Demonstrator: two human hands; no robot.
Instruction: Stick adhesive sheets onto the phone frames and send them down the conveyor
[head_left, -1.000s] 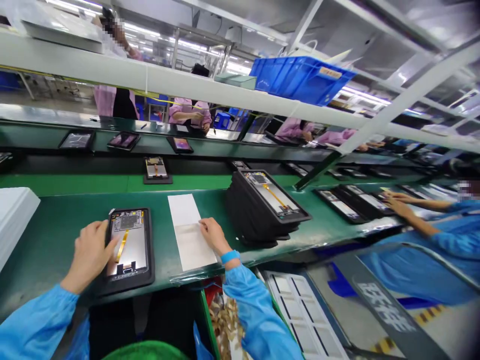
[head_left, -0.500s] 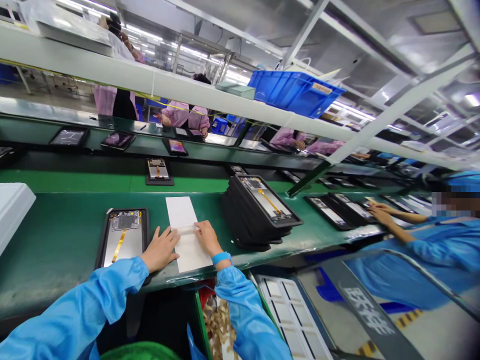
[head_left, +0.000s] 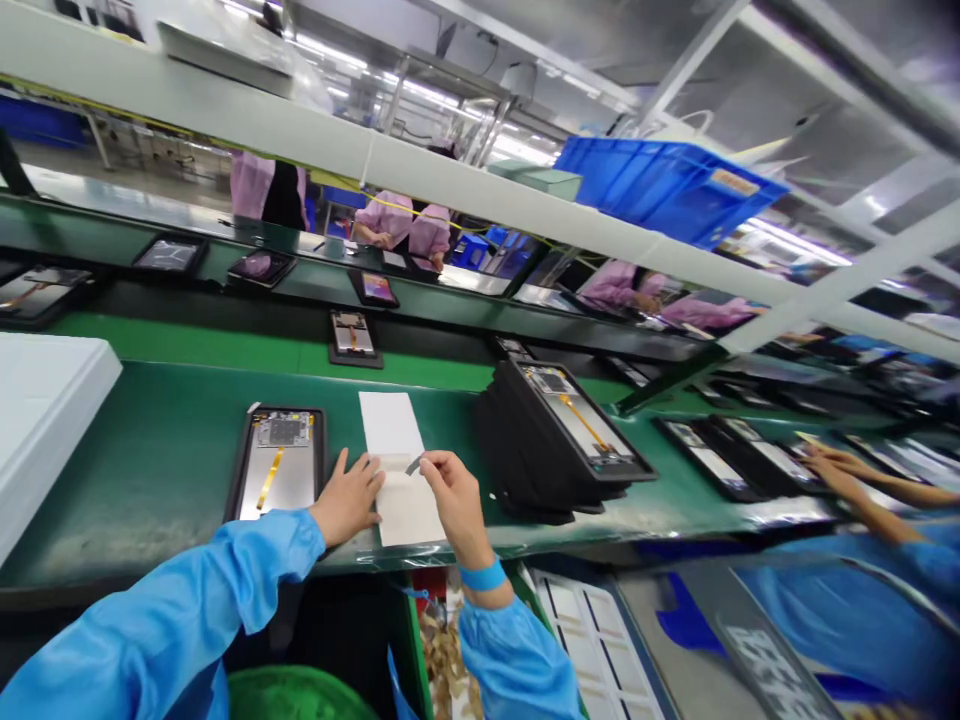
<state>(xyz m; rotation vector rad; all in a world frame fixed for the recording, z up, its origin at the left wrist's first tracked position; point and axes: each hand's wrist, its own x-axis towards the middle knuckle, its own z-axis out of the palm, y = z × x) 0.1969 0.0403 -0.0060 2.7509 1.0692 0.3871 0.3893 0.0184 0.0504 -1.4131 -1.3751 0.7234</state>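
My left hand (head_left: 347,502) lies with fingers spread on the left edge of a white sheet (head_left: 391,425), whose lower half looks slightly creamier. In a pinch between thumb and forefinger, my right hand (head_left: 459,508) holds a small dark strip (head_left: 414,465) just over the middle of that sheet. Left of the sheet, close to my left hand, an opened tablet (head_left: 281,465) sits in a black tray, with its circuit board and an orange ribbon cable showing. To the right of my right hand rises a stack of black trays (head_left: 517,440) topped by another opened tablet (head_left: 577,415).
A white foam box (head_left: 52,420) stands at the left of the green bench (head_left: 172,450). Beneath the bench edge is a bin of brown scraps (head_left: 442,655). A co-worker's hands (head_left: 847,475) are at the right. A blue crate (head_left: 667,185) rests on the overhead shelf.
My right hand has lifted slightly from the sheet, and a dark strip now shows in its pinch. The left hand stays on the sheet. The whole view has shifted.
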